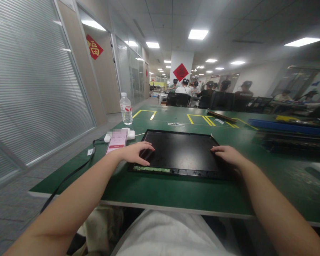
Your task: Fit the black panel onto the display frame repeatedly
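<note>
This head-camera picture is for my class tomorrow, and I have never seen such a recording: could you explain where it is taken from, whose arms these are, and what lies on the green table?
There is no machine here. The camera sits on a person's head, looking forward and down, so the two bare arms are the wearer's own. The left hand and right hand rest flat on the side edges of a flat black rectangular panel lying on the green table. Neither hand closes a grip; nothing is lifted. Left of the panel lies a pink-screened phone, by a white charger block and a clear plastic water bottle. Other people sit at desks far behind.
</note>
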Available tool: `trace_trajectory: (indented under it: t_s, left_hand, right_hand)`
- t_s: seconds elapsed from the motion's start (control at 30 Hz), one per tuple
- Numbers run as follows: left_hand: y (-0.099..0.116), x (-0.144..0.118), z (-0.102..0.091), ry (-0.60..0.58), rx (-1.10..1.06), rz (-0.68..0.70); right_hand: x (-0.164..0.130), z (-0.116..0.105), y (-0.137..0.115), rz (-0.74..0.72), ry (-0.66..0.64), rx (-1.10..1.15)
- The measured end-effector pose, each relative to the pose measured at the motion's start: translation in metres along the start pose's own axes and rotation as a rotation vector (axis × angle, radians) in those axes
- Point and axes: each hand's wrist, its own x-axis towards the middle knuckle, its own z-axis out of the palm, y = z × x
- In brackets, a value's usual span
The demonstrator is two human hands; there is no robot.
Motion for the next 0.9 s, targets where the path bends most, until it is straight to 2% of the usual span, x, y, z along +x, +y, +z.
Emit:
trace_trajectory:
  t_s: [0.47, 0.9]
  left_hand:
    - [-0.003, -0.001, -0.004, 0.009, -0.093, 0.094]
    - [0.007, 0.001, -0.003, -0.001, -0.030, 0.202]
  right_hand:
    - [-0.004, -0.003, -0.008, 0.016, 0.006, 0.008]
    - [0.004, -0.001, 0.007, -0.021, -0.022, 0.001]
